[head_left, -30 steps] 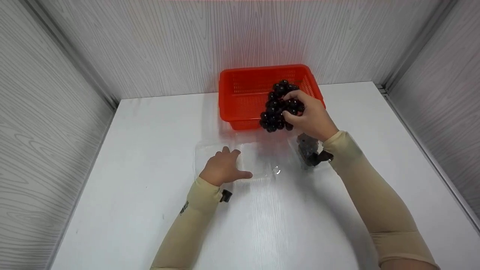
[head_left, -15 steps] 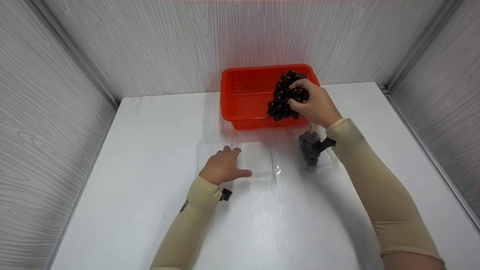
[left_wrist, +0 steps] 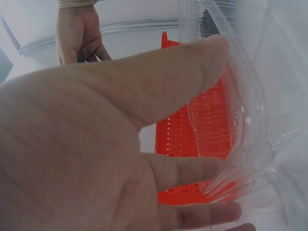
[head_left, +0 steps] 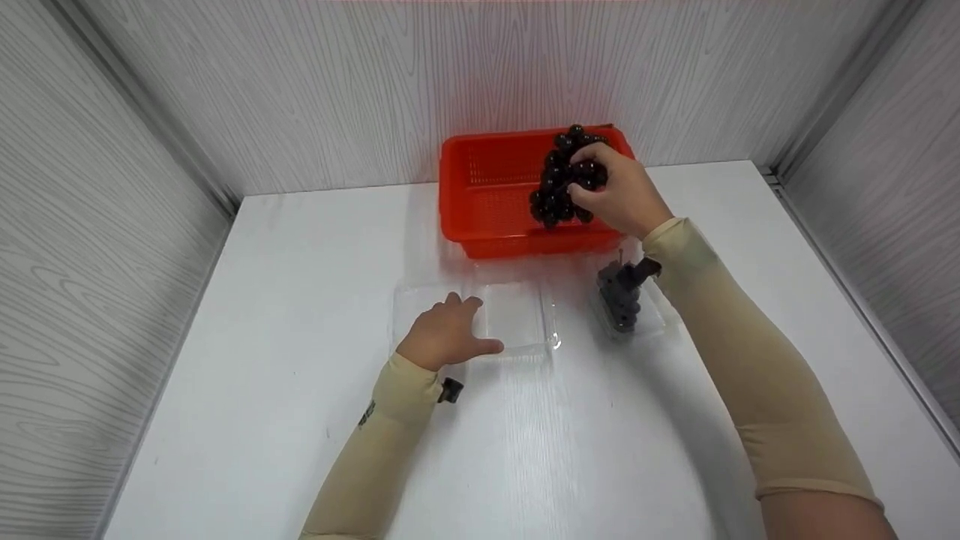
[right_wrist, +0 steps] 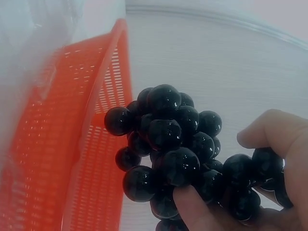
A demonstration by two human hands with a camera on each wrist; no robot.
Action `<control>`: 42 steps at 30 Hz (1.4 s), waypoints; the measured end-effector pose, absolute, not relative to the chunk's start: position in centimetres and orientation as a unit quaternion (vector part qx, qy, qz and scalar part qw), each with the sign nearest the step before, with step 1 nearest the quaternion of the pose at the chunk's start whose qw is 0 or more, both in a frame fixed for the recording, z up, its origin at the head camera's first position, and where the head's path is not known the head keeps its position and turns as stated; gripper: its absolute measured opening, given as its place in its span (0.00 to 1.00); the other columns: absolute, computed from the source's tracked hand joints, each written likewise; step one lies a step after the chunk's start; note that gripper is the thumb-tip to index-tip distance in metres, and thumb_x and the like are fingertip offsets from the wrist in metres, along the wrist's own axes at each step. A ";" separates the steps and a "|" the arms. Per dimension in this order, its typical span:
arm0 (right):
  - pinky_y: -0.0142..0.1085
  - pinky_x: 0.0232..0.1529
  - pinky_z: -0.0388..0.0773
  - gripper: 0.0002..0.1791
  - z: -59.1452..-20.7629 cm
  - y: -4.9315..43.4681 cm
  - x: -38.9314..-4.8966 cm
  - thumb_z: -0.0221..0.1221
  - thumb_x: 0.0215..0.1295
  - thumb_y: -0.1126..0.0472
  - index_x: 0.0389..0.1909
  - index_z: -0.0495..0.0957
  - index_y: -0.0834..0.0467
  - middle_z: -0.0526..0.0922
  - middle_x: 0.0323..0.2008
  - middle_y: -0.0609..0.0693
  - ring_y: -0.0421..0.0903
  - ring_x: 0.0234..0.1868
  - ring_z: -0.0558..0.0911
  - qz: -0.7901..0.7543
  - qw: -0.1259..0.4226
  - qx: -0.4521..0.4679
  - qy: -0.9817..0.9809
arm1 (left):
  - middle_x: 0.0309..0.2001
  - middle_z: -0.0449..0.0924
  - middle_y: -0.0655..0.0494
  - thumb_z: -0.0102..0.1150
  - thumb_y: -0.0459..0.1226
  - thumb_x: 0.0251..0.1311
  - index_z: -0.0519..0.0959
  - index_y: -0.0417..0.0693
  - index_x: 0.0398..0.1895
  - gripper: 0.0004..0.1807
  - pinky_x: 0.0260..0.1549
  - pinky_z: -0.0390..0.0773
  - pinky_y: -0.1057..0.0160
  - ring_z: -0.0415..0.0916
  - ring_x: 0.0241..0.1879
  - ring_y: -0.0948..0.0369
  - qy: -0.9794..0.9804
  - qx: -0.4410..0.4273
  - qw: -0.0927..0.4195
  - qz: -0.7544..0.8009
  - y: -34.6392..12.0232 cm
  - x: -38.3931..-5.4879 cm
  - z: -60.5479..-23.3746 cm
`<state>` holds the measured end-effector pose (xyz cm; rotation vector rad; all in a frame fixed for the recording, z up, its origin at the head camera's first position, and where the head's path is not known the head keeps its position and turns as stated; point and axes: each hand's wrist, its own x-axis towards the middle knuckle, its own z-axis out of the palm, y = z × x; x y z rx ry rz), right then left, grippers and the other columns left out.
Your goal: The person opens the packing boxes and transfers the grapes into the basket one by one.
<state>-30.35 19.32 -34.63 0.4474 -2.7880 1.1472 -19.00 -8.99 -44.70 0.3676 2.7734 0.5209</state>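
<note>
My right hand (head_left: 619, 191) grips a bunch of dark grapes (head_left: 559, 187) over the right part of a red basket (head_left: 461, 229). In the right wrist view the glossy round grapes (right_wrist: 166, 132) hang beside the basket's slotted wall (right_wrist: 96, 96), with thumb and fingers around part of the bunch. My left hand (head_left: 444, 334) rests on a clear plastic clamshell box (head_left: 517, 319), fingers spread and straight. The left wrist view shows the thumb and fingers against the clear plastic (left_wrist: 250, 110), and the red basket (left_wrist: 180, 134) beyond.
Right of the clamshell stands another clear plastic container (head_left: 651, 319) with a dark grape bunch (head_left: 619, 296) in it, partly behind my right wrist's camera. The red basket sits near the back wall (head_left: 337, 90). Side walls (head_left: 67, 300) enclose the white table (head_left: 300, 435).
My right hand has carried the grape bunch up and back from the basket's front edge to farther over the basket. The left hand has stayed on the clamshell.
</note>
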 end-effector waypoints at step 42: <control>0.58 0.73 0.63 0.34 -36.2 19.7 -31.0 0.58 0.75 0.50 0.79 0.63 0.49 0.66 0.76 0.55 0.56 0.74 0.67 0.322 -0.082 0.174 -0.927 | 0.57 0.76 0.38 0.70 0.58 0.58 0.70 0.44 0.73 0.45 0.52 0.80 0.45 0.81 0.46 0.43 0.961 0.144 0.146 0.184 -9.3 -18.1 -44.6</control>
